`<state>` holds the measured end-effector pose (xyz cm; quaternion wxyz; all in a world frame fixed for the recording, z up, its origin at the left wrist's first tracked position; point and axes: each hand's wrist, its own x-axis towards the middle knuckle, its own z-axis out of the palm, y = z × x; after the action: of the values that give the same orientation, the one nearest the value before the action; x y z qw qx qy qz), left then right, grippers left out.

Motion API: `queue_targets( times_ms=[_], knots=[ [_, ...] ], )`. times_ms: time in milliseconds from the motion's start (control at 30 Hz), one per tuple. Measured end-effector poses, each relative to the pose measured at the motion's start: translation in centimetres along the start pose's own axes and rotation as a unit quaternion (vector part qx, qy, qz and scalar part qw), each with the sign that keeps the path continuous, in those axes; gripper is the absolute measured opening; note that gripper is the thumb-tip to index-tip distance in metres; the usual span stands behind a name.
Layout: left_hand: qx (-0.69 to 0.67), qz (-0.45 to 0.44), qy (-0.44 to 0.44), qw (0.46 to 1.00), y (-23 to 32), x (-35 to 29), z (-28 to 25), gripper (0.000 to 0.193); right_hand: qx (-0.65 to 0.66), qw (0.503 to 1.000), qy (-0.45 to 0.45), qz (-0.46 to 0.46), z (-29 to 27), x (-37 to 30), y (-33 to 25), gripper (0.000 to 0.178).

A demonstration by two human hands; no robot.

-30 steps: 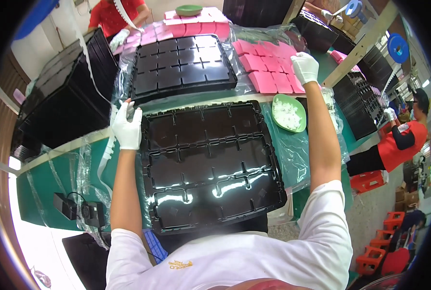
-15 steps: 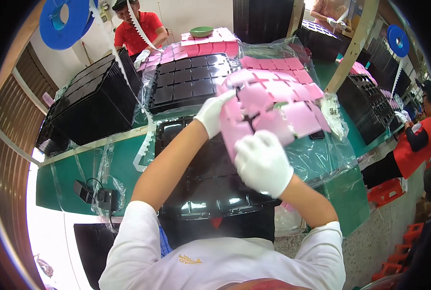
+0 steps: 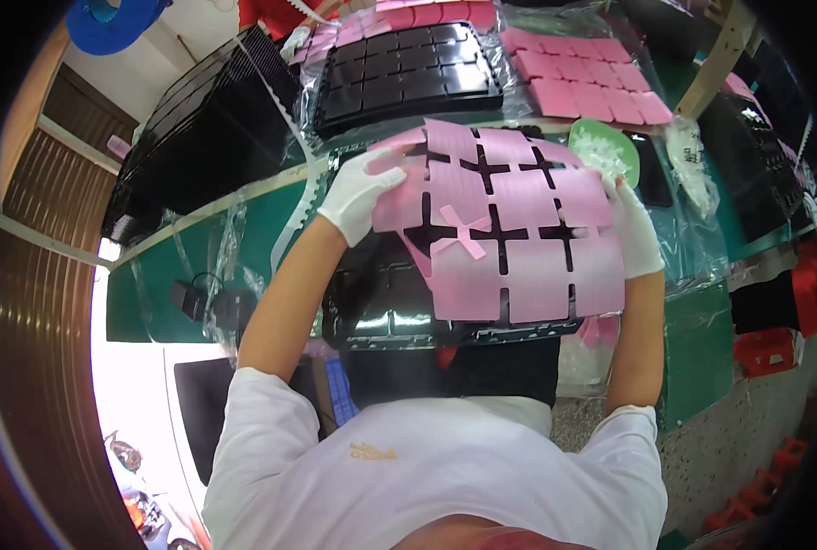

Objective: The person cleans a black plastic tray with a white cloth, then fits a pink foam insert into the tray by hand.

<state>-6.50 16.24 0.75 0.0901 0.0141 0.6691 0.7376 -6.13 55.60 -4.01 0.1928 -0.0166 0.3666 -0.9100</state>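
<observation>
Fingers [image 3: 390,172] of our left hand [image 3: 355,194] pinch the left side of a pink sheet [image 3: 527,203], and our right hand [image 3: 639,231] grips its right edge. We hold it over a black tray [image 3: 376,313] near our tummy. A little pink cross-shaped scrap [image 3: 463,233] lies on top of the sheet.

Past the right corner sits a green dish [image 3: 628,145] with white bits [image 3: 601,156] in it, and a clear bag [image 3: 690,165] lies close by. Behind are a pile of pink sheets [image 3: 587,78] and another black tray [image 3: 404,81]. On the left a bumpy white strip [image 3: 298,209] hangs down to the green bench [image 3: 156,298], in front of a tall stack of black trays [image 3: 211,133].

Our sheet hides most of the tray under it. Some of our right fingers are tucked out of sight. Pink shows in layers at the left, so we cannot tell if we have one sheet or more. The helper in red [image 3: 266,11] is cut off at the top.

Half a second ago our right hand was in front of the sheet, which was blurry and covered most of the dish. Now that hand is at the side, and the dish shows.
</observation>
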Motion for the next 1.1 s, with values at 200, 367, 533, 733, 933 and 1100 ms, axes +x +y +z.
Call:
queue_targets(
  times_ms=[200,367,533,733,933,1100],
  knots=[
    [0.068,0.037,0.059,0.995,1.5,-2.7,-0.2,0.047,-0.76,0.421,0.291,-0.401,5.8,0.6,0.8,0.042],
    [0.075,0.068,0.079,0.992,1.9,-4.2,-0.4,0.049,-0.756,0.507,0.058,-0.411,14.8,-3.8,6.7,0.028],
    [0.117,0.101,0.05,0.987,3.5,-5.0,1.3,0.048,-0.741,0.576,0.014,-0.346,17.3,-3.4,11.5,0.031],
    [0.119,0.129,0.067,0.982,4.6,-7.0,2.4,0.046,-0.701,0.662,0.006,-0.264,16.8,-2.6,11.9,0.022],
    [0.109,0.127,0.092,0.982,4.9,-7.7,0.2,0.043,-0.428,0.901,-0.035,-0.061,14.1,-3.7,8.5,0.024],
    [0.123,0.154,0.075,0.977,5.4,-8.0,-0.4,0.04,-0.422,0.888,0.025,-0.18,12.3,-2.9,5.5,0.022]
  ],
)
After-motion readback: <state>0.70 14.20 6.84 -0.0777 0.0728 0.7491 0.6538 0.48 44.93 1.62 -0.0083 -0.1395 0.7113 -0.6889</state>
